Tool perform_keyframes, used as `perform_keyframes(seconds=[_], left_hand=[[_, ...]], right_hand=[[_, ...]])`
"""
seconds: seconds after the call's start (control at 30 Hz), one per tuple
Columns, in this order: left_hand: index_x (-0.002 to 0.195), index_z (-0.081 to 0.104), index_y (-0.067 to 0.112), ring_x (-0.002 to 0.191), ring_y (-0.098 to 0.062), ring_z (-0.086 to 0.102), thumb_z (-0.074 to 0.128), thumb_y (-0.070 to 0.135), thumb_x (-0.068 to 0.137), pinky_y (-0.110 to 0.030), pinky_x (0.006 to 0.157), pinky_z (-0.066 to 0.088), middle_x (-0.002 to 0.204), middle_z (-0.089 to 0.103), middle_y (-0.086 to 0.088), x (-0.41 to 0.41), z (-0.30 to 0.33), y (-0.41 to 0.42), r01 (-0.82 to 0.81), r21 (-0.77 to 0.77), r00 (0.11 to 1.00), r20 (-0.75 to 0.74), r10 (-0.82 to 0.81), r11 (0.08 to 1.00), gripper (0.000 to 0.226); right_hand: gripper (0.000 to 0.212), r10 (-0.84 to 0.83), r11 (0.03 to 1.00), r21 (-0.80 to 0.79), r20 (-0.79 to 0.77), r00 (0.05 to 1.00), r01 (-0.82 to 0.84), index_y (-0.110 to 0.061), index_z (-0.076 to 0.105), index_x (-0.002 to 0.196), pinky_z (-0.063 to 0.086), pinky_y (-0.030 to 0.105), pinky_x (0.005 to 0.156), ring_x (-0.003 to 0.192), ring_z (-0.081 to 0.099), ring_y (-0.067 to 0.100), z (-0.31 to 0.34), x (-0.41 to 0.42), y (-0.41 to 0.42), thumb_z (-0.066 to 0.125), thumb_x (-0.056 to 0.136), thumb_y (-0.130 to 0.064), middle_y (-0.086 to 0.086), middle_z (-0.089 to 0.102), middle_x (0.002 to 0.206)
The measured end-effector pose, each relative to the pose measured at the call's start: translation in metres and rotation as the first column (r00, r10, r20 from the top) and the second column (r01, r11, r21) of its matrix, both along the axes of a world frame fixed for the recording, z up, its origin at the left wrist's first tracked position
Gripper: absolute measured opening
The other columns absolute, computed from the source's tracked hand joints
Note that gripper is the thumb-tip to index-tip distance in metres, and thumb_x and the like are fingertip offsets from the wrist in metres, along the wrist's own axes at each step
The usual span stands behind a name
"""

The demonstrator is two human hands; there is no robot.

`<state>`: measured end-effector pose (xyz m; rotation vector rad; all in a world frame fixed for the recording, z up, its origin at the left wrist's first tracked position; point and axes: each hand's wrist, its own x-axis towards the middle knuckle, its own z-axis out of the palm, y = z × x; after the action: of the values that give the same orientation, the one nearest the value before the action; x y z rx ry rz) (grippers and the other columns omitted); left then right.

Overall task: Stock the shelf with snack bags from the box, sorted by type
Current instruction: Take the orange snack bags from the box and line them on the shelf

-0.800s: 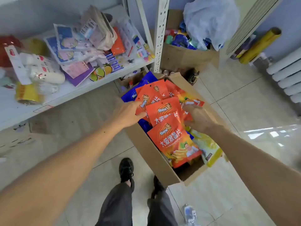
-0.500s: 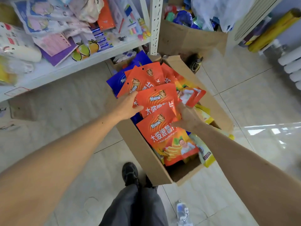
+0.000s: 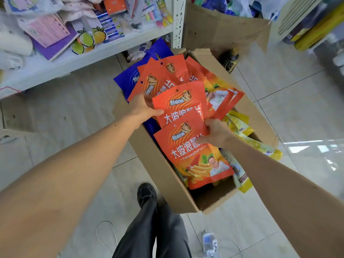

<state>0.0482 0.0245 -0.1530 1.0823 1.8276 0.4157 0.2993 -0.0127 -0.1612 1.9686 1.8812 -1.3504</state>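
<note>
From the head view, I see my left hand (image 3: 142,108) gripping a fan of orange snack bags (image 3: 167,79) at their left edge, thumb laid over the second bag's (image 3: 181,105) front. My right hand (image 3: 216,133) pinches the nearest orange bag (image 3: 193,155) at its right edge, fingers (image 3: 202,140) curled onto its face. All these bags sit over the open cardboard box (image 3: 163,170) on the tiled floor (image 3: 279,94). Blue bags (image 3: 130,81) poke out behind the orange ones; yellow bags (image 3: 242,131) lie along the box's right side, one hanging over the rim. The white shelf (image 3: 61,60) lies up and left, crowded with mixed packets, and its perforated upright post (image 3: 178,21) stands just behind the box. A second box (image 3: 225,28) full of goods sits beyond. My shoe (image 3: 147,194) stands beside the box's near corner, with a bottle (image 3: 209,241) on the floor.
</note>
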Motion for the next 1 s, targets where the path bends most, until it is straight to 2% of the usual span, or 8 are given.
perform_keyframes(seconds=[0.07,0.13,0.27,0.4,0.5,0.67,0.8,1.0], left_hand=[[0.1,0.061,0.013,0.079,-0.004,0.06,0.079,0.011,0.079,-0.019,0.07,0.046,0.095,0.065,0.001,-0.001,0.003,-0.002,0.008,-0.025,0.996,0.094,-0.005,1.0,0.027],[0.089,0.062,0.012,0.08,-0.009,0.064,0.073,0.012,0.085,-0.022,0.07,0.053,0.099,0.068,-0.004,-0.004,0.007,-0.003,-0.018,-0.02,0.986,0.166,0.021,1.0,0.012],[0.115,0.056,0.018,0.102,-0.015,0.066,0.06,0.029,0.095,-0.04,0.092,0.054,0.114,0.067,-0.002,-0.011,0.021,-0.004,-0.036,0.053,0.947,0.321,0.017,0.998,0.023],[0.118,0.047,0.028,0.105,-0.012,0.064,0.05,0.034,0.1,-0.038,0.089,0.055,0.115,0.063,0.005,-0.015,0.054,-0.005,-0.096,0.128,0.909,0.414,0.035,0.987,0.02],[0.115,0.046,0.028,0.102,-0.012,0.065,0.049,0.034,0.1,-0.038,0.086,0.056,0.113,0.063,0.004,-0.022,0.088,-0.004,-0.155,0.177,0.901,0.43,0.066,0.972,0.017],[0.119,0.044,0.024,0.087,0.003,0.062,0.046,0.032,0.101,-0.013,0.061,0.049,0.104,0.06,0.014,-0.048,0.166,0.0,-0.206,0.256,0.908,0.411,0.087,0.944,0.02],[0.125,0.045,0.02,0.088,-0.002,0.065,0.048,0.032,0.101,-0.018,0.062,0.053,0.105,0.063,0.009,-0.082,0.234,-0.003,-0.286,0.326,0.901,0.413,0.136,0.901,0.027],[0.119,0.051,0.021,0.085,-0.005,0.068,0.052,0.032,0.099,-0.022,0.064,0.055,0.102,0.066,0.005,-0.139,0.329,-0.019,-0.364,0.444,0.896,0.406,0.179,0.819,0.023]], right_hand=[[0.036,-0.006,1.0,-0.031,-0.029,1.0,0.005,-0.006,0.069,0.094,0.056,0.031,0.073,0.084,0.068,0.02,0.0,0.004,0.001,0.087,0.069,-0.024,-0.001,0.068,0.086],[0.034,-0.03,0.997,-0.075,-0.062,0.998,0.025,-0.006,0.071,0.094,0.057,0.032,0.078,0.085,0.069,0.019,0.0,0.007,0.004,0.087,0.069,-0.022,0.002,0.072,0.092],[0.038,-0.114,0.978,-0.194,-0.23,0.966,0.069,-0.006,0.07,0.11,0.055,0.04,0.093,0.096,0.07,0.02,0.009,0.014,0.007,0.083,0.075,-0.015,0.005,0.073,0.105],[0.034,-0.174,0.967,-0.239,-0.376,0.91,0.086,-0.01,0.066,0.118,0.055,0.035,0.091,0.1,0.07,0.018,0.039,0.012,0.008,0.074,0.085,-0.013,0.003,0.072,0.111],[0.026,-0.17,0.972,-0.22,-0.426,0.889,0.081,-0.018,0.067,0.111,0.057,0.026,0.084,0.092,0.071,0.008,0.075,0.007,0.015,0.073,0.086,-0.014,-0.008,0.074,0.101],[0.023,-0.158,0.979,-0.193,-0.505,0.848,0.067,-0.018,0.069,0.105,0.06,0.027,0.079,0.086,0.073,0.011,0.145,-0.01,0.035,0.073,0.084,-0.01,-0.007,0.076,0.096],[0.033,-0.105,0.992,-0.119,-0.545,0.832,0.048,-0.013,0.071,0.108,0.058,0.037,0.086,0.095,0.073,0.021,0.213,-0.034,0.053,0.077,0.076,-0.019,0.005,0.075,0.105],[0.023,-0.001,0.999,-0.038,-0.636,0.771,-0.031,-0.009,0.069,0.11,0.059,0.026,0.07,0.089,0.074,0.021,0.309,-0.087,0.073,0.067,0.087,-0.007,0.004,0.076,0.099]])
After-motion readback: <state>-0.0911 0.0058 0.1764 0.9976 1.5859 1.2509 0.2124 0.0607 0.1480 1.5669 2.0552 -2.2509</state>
